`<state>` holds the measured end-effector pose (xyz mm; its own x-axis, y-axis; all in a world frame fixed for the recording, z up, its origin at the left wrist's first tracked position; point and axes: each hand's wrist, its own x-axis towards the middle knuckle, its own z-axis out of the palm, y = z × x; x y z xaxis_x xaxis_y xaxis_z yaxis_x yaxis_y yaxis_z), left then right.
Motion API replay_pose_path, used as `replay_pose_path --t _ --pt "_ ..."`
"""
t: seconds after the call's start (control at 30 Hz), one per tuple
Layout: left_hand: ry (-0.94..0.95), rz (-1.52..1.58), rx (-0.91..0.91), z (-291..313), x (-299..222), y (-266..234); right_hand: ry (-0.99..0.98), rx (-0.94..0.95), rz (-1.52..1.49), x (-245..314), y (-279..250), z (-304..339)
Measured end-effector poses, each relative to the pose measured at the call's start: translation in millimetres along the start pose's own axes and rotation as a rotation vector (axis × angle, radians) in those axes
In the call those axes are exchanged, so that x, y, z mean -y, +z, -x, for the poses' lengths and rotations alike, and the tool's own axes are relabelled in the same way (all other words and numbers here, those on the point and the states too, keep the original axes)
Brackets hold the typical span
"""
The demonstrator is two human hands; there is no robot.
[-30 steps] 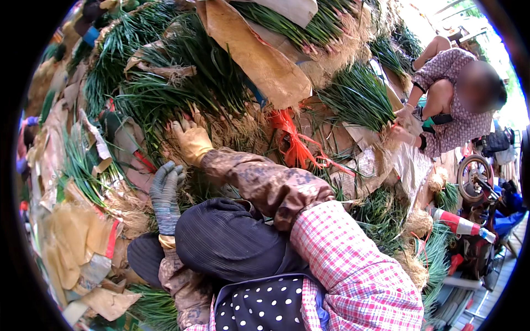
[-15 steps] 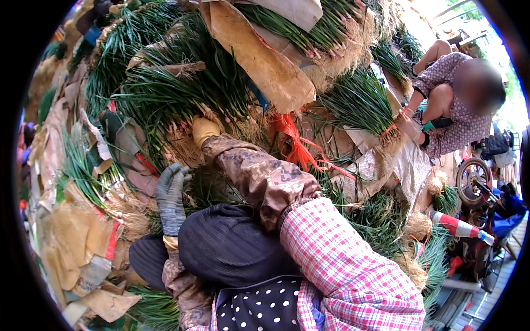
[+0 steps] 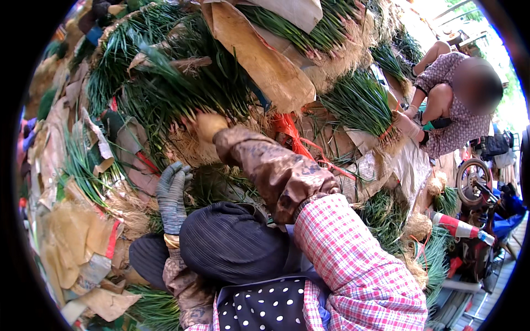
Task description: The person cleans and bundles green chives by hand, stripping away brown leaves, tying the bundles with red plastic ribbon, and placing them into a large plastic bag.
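My right hand (image 3: 210, 127), in a yellowish glove, reaches forward to the root end of a heap of spring onions (image 3: 182, 96). Its fingers are closed round some pinkish-white stems there, and long green leaves fan out beyond. The fingertips are partly hidden behind the glove's back. Pale, stringy roots hang just below that hand. Nearer to me, my left hand (image 3: 172, 190), in a grey knitted glove, is raised beside my knee (image 3: 232, 240). Its fingers are stretched out and nothing shows in them.
Brown paper sheeting (image 3: 259, 55) lies over the pile ahead. Red plastic strips (image 3: 295, 138) are right of my forearm. At the right, a crouching person (image 3: 464, 105) holds a tied bunch (image 3: 359, 102). Torn sacking (image 3: 83, 237) covers the left, and a striped cone (image 3: 455, 225) lies farther right.
My right hand has shifted slightly right and closer to me, and the leaves ahead of it have swung. My left hand stays almost where it was.
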<state>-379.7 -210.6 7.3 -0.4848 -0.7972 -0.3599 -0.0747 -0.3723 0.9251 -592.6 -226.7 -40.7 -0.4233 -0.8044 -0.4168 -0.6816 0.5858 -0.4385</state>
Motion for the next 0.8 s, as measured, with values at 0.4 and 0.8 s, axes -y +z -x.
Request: replay_pose_path --t 0.4,0.8 --pt "-0.006 -0.03 -0.011 0.8 1.5 3.7 -0.025 -0.094 -0.86 -7.1 0.0 -8.8" --pt "-0.044 -0.068 -0.029 -1.4 3.7 0.8 -0.032 0.106 -0.568 -36.2 12.2 32.3"
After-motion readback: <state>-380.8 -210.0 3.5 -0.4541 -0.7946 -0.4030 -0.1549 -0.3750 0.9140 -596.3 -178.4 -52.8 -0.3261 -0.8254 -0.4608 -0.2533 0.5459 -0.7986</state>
